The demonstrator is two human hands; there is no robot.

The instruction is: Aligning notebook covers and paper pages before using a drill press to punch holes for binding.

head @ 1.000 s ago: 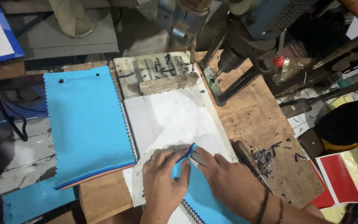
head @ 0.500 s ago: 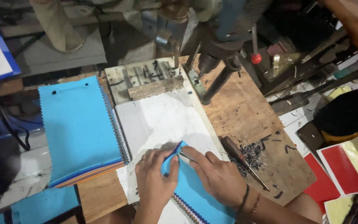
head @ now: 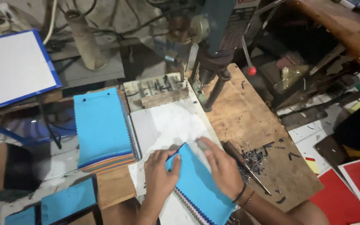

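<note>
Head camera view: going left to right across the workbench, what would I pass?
White board with blue edge → blue spiral-bound stack → left hand → right hand → pile of metal shavings → red sheets.

Notebook stack (head: pixel 103 129): left of white sheet (head: pixel 167 125)
Drill press (head: pixel 213 37): behind sheet
Metal shavings (head: pixel 253 158): right of hands

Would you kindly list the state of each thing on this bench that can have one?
Left hand: pinching the blue sheet's top corner.
Right hand: flat on the sheet's right edge.
Blue sheet: top corner lifted, lying on a serrated stack.
Blue stack: lying flat, closed, apart from the hands.
White board: flat under the work.
Metal shavings: scattered on the wood.
</note>
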